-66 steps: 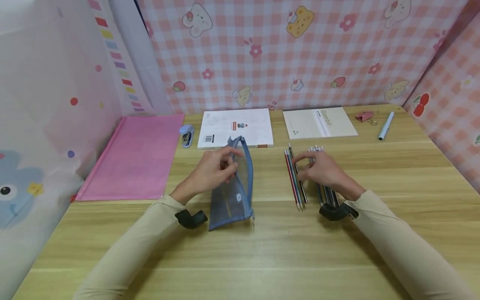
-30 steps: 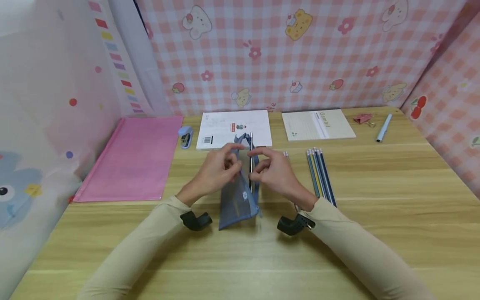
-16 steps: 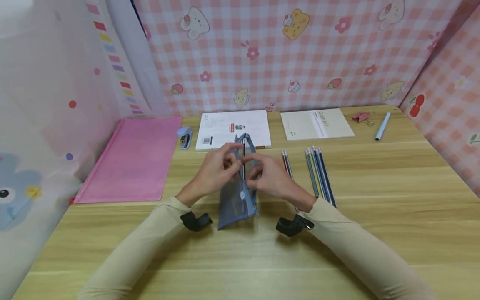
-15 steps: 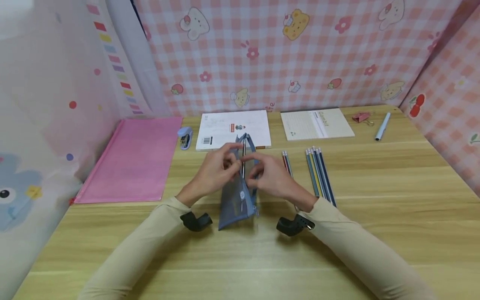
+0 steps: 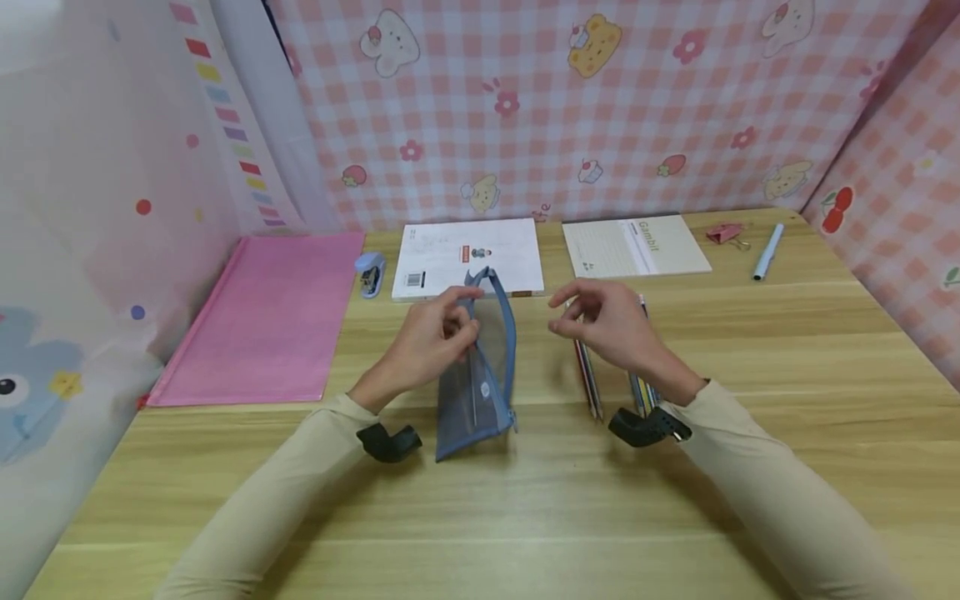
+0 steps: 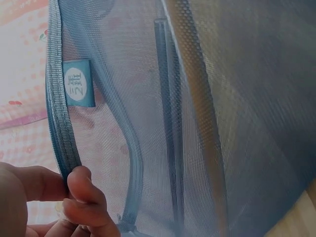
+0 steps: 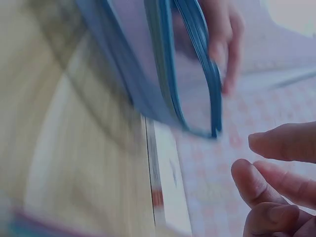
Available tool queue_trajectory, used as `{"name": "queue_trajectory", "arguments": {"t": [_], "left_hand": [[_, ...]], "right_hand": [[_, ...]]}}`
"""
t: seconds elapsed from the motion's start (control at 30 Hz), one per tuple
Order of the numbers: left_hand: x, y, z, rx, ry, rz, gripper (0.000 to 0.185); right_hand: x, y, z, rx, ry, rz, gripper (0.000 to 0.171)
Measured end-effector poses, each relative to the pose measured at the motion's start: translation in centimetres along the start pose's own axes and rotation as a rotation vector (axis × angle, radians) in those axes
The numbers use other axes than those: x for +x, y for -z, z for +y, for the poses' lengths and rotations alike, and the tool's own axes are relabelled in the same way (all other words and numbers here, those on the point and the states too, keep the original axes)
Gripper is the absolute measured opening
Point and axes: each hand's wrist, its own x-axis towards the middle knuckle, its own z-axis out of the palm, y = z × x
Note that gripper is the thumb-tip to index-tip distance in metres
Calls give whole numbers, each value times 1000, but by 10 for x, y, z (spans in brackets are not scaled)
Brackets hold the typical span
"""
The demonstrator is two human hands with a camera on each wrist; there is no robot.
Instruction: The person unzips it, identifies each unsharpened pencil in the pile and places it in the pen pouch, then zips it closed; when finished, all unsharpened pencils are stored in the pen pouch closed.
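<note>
Blue mesh pouch (image 5: 480, 367), upright at desk (image 5: 525, 500) centre, rim pinched by left hand (image 5: 431, 342); one pencil (image 6: 168, 148) inside (judged early stage). Right hand (image 5: 607, 321) loose, empty, above remaining pencils (image 5: 588, 379) beside it.

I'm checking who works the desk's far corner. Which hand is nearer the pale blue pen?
The right hand. It hovers over the pencils, closer to the pen at the far right. The left hand holds the mesh pouch, farther away.
</note>
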Motion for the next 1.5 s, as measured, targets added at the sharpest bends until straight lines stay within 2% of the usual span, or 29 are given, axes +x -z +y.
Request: {"name": "queue_trajectory", "arguments": {"t": [0.13, 0.23, 0.4, 0.63, 0.8, 0.97, 1.23, 1.37, 1.5], "left_hand": [[-1, 1, -2, 8, -7, -6, 41], [-2, 2, -4, 11, 1, -13, 41], [-4, 3, -7, 15, 14, -17, 41], [-5, 4, -8, 4, 13, -32, 41], [-6, 4, -8, 7, 16, -38, 42], [-6, 3, -9, 11, 26, -41, 42], [-6, 2, -9, 7, 28, -46, 40], [-6, 2, -9, 7, 28, -48, 40], [-6, 1, -9, 8, 22, -47, 40]], "right_hand": [[-5, 25, 21, -68, -53, 30, 20], [-9, 40, 36, -143, -80, 21, 20], [-15, 55, 61, -264, -85, -70, 18], [-21, 56, 79, -279, -79, -175, 16], [-19, 52, 81, -315, -31, -199, 13], [-15, 44, 75, -368, -22, -215, 13], [-10, 33, 69, -494, 10, -233, 14], [-8, 28, 64, -526, -19, -216, 18], [-7, 24, 59, -520, -94, -208, 23]]}}
